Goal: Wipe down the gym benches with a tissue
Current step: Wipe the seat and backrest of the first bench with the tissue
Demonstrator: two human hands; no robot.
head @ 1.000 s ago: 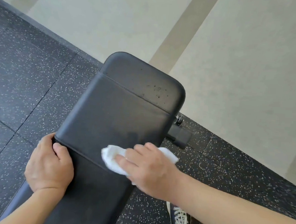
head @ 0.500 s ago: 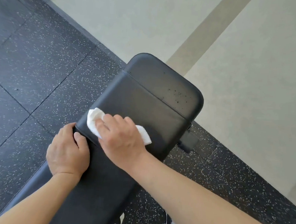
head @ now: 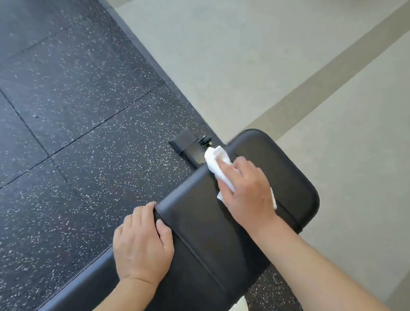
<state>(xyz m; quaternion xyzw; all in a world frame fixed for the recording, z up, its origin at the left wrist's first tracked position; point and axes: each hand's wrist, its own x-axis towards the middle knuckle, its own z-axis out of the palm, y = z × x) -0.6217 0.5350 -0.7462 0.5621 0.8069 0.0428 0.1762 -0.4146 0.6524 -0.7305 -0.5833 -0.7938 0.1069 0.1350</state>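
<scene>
While my left hand [head: 143,245] curls over the near edge of the bench [head: 209,227] at about seven o'clock, thumb on top and fingers wrapped down the side, it grips the black padding and nothing else. My right hand [head: 247,188], further out at about two o'clock from the left, lies on the pad with its fingers only slightly bent, pressing the white tissue [head: 219,163] flat against the surface. The tissue sits crumpled under those fingers, near the seam between the long pad and the far end pad, and its loose end pokes past the bench's eleven o'clock edge. Just beyond that loose end, a black metal bracket [head: 188,146] of the frame juts out over the dark speckled rubber floor [head: 71,100]. Further off, toward one o'clock, pale flooring [head: 228,49] runs with a darker stripe across it.
</scene>
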